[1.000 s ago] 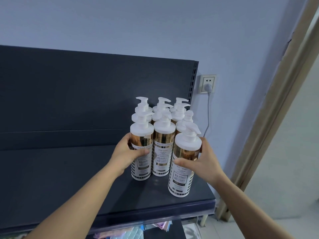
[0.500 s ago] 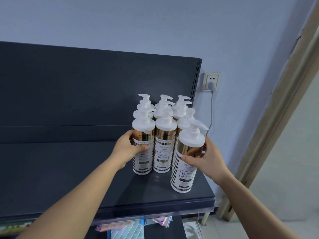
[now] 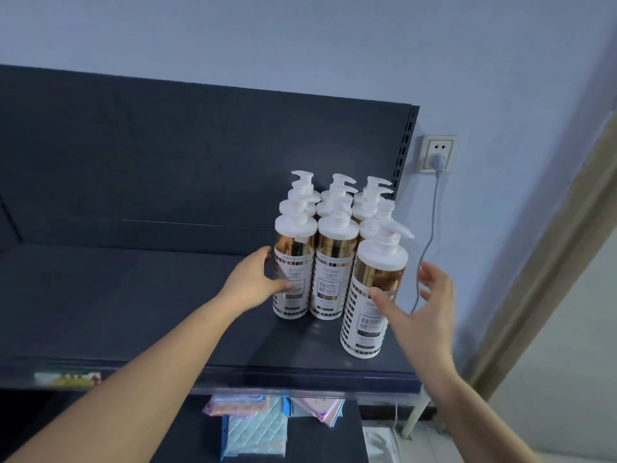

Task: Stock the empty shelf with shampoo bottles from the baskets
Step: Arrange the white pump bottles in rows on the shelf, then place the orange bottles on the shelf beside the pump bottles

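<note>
Shampoo bottles [image 3: 337, 208], white pump tops, gold band, white label with a dark checked border: a tight cluster in three files, upright on the dark shelf [image 3: 133, 295], standing between the two hands and running back from them toward the shelf's back panel [image 3: 200, 145]. Left hand [image 3: 257, 282] grips the front-left bottle [image 3: 295, 259]: thumb laid across the label, fingers curled round the far side, the bottle upright with its base on the shelf. Just right of that thumb stands the front-middle bottle [image 3: 330, 279], tight against the gripped one; actual contact hard to judge. Right hand [image 3: 424, 309] is spread wide, fingers apart and nearly straight, holding nothing. Its palm faces the nearest bottle [image 3: 364, 325], which stands upright just left of the hand, forward of the cluster and close to the shelf's front edge. The thumb tip overlaps that bottle's gold band; touching or not, cannot tell. The other fingers stand apart from it. Above and beyond the right fingertips, a wall socket [image 3: 437, 145] with a grey plug [image 3: 437, 159]; its cable [image 3: 430, 235] drops behind the hand. Right of the right forearm, a pale door frame [image 3: 551, 262]. Below both forearms, on a lower level, quilted pastel packets [image 3: 253, 432]. Beside the left forearm, on the shelf's front strip, a blurred label [image 3: 66, 378].
</note>
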`<state>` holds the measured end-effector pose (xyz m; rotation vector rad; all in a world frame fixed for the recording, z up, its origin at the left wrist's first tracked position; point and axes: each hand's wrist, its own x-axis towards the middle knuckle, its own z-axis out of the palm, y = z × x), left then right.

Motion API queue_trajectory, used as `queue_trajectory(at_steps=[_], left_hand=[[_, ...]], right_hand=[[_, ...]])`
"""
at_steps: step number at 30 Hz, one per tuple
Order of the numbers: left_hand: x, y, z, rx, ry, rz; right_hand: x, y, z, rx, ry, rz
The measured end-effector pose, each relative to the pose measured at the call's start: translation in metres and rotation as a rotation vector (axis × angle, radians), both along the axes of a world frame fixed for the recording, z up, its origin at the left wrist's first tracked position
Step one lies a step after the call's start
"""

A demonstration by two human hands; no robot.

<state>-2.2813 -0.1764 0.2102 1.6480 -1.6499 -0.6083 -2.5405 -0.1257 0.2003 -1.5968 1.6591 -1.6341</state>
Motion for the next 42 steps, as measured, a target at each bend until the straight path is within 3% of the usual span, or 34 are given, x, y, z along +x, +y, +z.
queue_trajectory(at_steps=[2,4,12,19,28,42], left_hand=[[0.007,0.011,0.001,0.012,-0.13,0.04],[0.017,0.024,0.002,0.027,-0.227,0.071],[0.08,0.097,-0.001,0.089,-0.583,0.221],[0.164,0.191,-0.005,0.211,-0.769,0.466],[0.264,0.332,-0.014,0.414,-0.785,0.742],[0.423,0.509,-0.049,0.597,-0.782,0.91]], right_hand=[[0.005,0.016,-0.005,-0.182,-0.008,-0.075],[0.012,0.026,-0.011,-0.233,0.059,-0.01],[0.089,0.041,-0.017,-0.157,0.504,0.459],[0.196,0.044,-0.022,-0.053,0.901,0.817],[0.35,0.095,-0.029,-0.059,1.118,1.055],[0.564,0.243,-0.051,-0.112,1.199,1.256]])
